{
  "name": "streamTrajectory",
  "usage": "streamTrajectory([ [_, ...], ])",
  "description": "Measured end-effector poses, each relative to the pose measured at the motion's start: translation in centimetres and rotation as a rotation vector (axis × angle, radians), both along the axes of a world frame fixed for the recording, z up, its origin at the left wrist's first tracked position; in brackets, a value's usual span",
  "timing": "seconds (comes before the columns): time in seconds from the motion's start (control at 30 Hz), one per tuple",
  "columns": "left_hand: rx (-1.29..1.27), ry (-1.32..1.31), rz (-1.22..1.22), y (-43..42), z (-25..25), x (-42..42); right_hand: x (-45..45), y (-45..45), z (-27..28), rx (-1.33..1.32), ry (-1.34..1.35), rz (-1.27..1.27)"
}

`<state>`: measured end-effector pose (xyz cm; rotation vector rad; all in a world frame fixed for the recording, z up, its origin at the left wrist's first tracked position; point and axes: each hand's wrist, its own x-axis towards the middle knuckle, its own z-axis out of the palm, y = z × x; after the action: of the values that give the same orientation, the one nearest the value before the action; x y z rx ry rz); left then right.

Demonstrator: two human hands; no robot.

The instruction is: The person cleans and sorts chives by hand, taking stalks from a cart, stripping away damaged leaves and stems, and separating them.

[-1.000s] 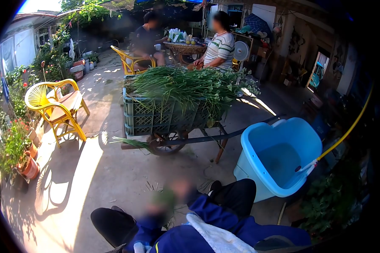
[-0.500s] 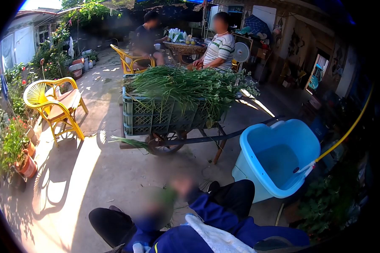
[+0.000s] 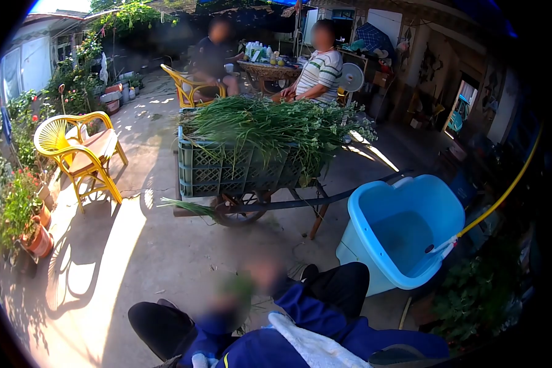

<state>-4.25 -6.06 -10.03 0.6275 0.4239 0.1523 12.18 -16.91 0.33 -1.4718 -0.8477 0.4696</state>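
Low in front of my lap, my left hand [image 3: 224, 302] is closed around a small bunch of green stalks [image 3: 242, 286]; blur softens its outline. My right hand [image 3: 265, 271] is beside the tops of that bunch, its fingers too smeared to read. Beyond my knees, a green plastic crate [image 3: 239, 172] is heaped with long, grassy, chive-like stalks [image 3: 257, 126], some bearing pale flower heads. The crate rests on a wheeled cart [image 3: 242, 211], where a few loose stalks [image 3: 190, 207] hang low at the left.
A light blue tub [image 3: 374, 245] stands at my right, with a yellow hose [image 3: 503, 190] at its rim. A yellow rattan chair [image 3: 83, 153] and potted plants [image 3: 38, 239] are on the left. Two people [image 3: 318, 73] [image 3: 213, 61] sit by a table [image 3: 270, 72] behind the cart.
My hands and the small bunch stay almost in place, with only slight shifts. The seated person at the back left has turned their head a little.
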Motion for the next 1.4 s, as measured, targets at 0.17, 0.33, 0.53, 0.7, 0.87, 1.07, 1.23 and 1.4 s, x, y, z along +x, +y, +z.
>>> streamTrajectory([
  [0.17, -0.009, -0.029, 0.005, 0.0, 0.2, -0.3, 0.1, 0.2, -1.3, -0.032, 0.284, 0.028],
  [0.33, -0.028, -0.073, -0.005, -0.3, 0.2, -0.6, 1.0, 0.0, -3.3, -0.102, -0.263, -0.087],
  [0.53, -0.040, -0.138, -0.030, 0.0, -0.4, -0.1, 1.7, 0.3, -4.2, -0.105, -0.361, -0.114],
  [0.7, -0.290, -0.160, -0.084, 0.7, -2.9, 0.0, 1.6, 0.4, -3.1, -0.115, -0.189, -0.070],
  [0.87, -0.131, -0.071, -0.040, 0.8, -3.8, 0.1, 1.7, 0.4, -2.8, -0.115, -0.156, -0.061],
  [1.07, -0.168, -0.032, 0.040, 0.5, -3.3, 0.3, 1.8, -0.1, -2.4, -0.117, -0.139, -0.070],
  [1.23, -0.349, -0.021, 0.052, 1.2, -5.0, 0.4, 2.1, 0.0, -2.5, -0.111, -0.135, -0.082],
  [1.4, -0.330, -0.120, 0.085, 1.1, -4.4, 0.2, 2.6, -0.1, -3.6, -0.100, -0.301, -0.149],
])
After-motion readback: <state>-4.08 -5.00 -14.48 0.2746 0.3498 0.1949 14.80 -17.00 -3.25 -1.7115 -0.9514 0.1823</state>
